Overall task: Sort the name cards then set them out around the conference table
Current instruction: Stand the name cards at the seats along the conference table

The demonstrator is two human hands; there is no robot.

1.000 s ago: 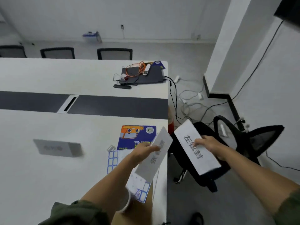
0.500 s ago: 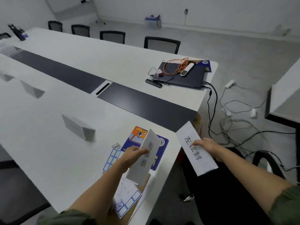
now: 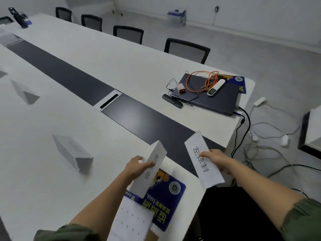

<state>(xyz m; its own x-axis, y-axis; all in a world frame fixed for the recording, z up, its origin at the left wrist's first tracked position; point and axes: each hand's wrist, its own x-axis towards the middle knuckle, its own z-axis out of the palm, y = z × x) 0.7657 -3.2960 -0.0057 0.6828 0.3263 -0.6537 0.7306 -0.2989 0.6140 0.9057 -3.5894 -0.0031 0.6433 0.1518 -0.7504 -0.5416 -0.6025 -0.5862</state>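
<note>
My left hand (image 3: 138,166) pinches a white name card (image 3: 150,169), held edge-up above the near corner of the long white conference table (image 3: 43,180). To its right, past the table's end, my right hand (image 3: 215,158) grips a second white name card (image 3: 203,160) with black characters facing up. A folded name card (image 3: 72,153) stands on the near side of the table. Another folded name card (image 3: 25,92) stands farther left on the same side.
A blue printed booklet (image 3: 166,197) and a dotted sheet (image 3: 132,221) lie at the near corner. On the far corner is a dark laptop (image 3: 220,98) with an orange cable (image 3: 201,80) and a white handset (image 3: 216,87). Black chairs (image 3: 186,49) line the far side. Cables (image 3: 264,146) trail on the floor.
The view has swung left and down along the table, bringing more placed cards and chairs into sight. Both hands keep their cards, still apart in front of me.
</note>
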